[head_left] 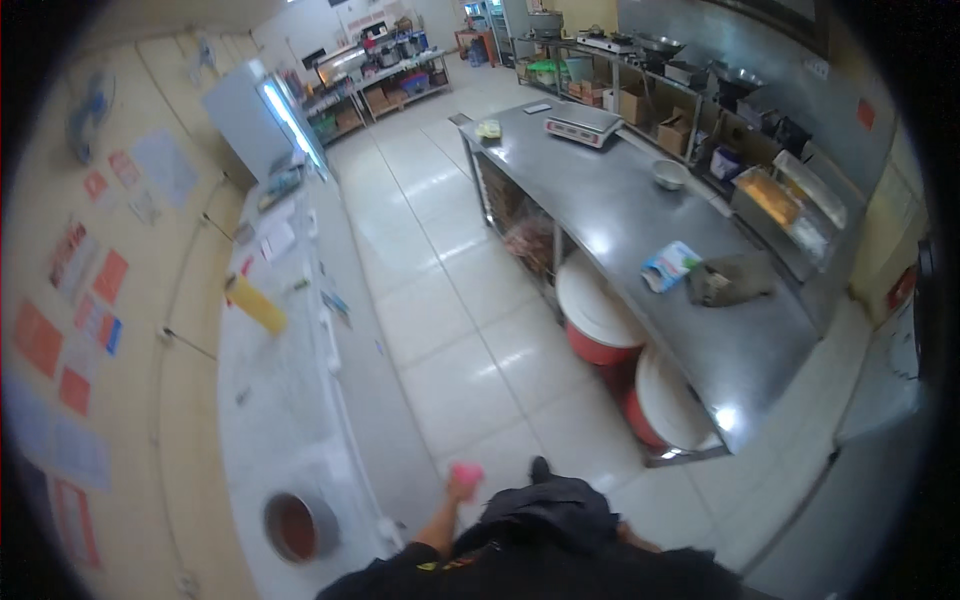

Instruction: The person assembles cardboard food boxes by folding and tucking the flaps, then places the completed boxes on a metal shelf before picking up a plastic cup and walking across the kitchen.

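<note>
Low in front of me, my left hand (pixel 457 493) is closed around a small bright pink thing (pixel 468 473), too blurred to name. It hangs over the tiled floor beside the white counter (pixel 285 400). Of my right arm, just a strip of bare skin (pixel 637 538) shows by my dark clothing, and its fingers are hidden. Nearest my left arm, a round metal pot (pixel 322 525) with something reddish-brown in it stands on the counter.
A steel table (pixel 600 190) runs along the right, bearing a scale (pixel 583 126), a metal bowl (pixel 670 175), a blue-white packet (pixel 670 266) and a dark bag (pixel 735 278). White-lidded red tubs (pixel 598 348) stand beneath it. A yellow cylinder (pixel 257 305) is on the left counter.
</note>
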Demonstrator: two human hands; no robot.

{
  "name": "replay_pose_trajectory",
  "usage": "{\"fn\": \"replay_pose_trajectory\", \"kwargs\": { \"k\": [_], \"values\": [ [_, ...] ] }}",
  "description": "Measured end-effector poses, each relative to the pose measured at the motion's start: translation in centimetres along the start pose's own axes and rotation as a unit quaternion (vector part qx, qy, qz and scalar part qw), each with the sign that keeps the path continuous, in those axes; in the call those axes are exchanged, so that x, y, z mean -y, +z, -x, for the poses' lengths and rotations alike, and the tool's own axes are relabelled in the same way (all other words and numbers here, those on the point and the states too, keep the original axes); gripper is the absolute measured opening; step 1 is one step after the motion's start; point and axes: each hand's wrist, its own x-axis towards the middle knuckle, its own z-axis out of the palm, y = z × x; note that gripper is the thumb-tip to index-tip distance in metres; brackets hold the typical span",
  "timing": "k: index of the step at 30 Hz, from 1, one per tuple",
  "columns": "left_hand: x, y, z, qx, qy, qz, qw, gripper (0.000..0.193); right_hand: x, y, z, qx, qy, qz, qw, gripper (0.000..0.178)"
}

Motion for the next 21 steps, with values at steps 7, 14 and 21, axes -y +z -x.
{"fn": "replay_pose_trajectory", "kwargs": {
  "k": [7, 14, 21],
  "values": [
    [15.8, -3.4, -10.4, 0.172, -0.538, 0.429, 0.705, 0.04, 37.4, -32.9, -23.4, -0.071, -0.179, -0.035, 0.981, 0.028],
    [39.8, -8.7, -24.8, 0.201, -0.578, 0.406, 0.679, 0.055, 79.2, -47.4, -32.3, -0.261, -0.353, -0.391, 0.809, 0.012],
    [67.4, -11.9, -60.1, 0.254, -0.424, 0.453, 0.742, 0.07, 90.4, -47.4, -41.5, -0.142, -0.105, -0.036, 0.984, 0.049]
  ]
}}
